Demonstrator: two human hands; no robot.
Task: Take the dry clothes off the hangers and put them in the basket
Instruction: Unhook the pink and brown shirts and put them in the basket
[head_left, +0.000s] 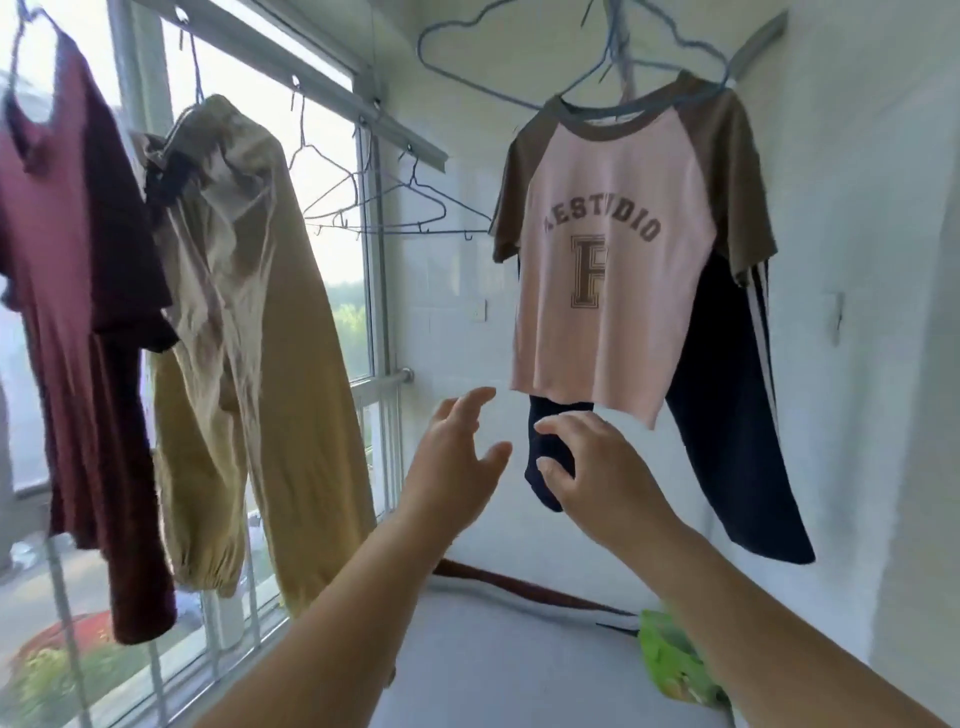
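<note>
While both hands reach up with fingers spread and grasping nothing, the left hand (457, 452) and right hand (597, 467) hover just below the hem of a pink T-shirt (608, 249) with brown sleeves. It hangs upright, its length running straight down, front facing the viewer, on a blue hanger (670, 78). Behind it hang dark navy trousers (727, 441) with white side stripes, one leg showing between the hands. To the left, along the window (337, 182), hang tan trousers (270, 364), a maroon top (72, 312) and bare wire hangers (395, 208). A green object (670, 660) lies low on the right, too blurred to identify.
</note>
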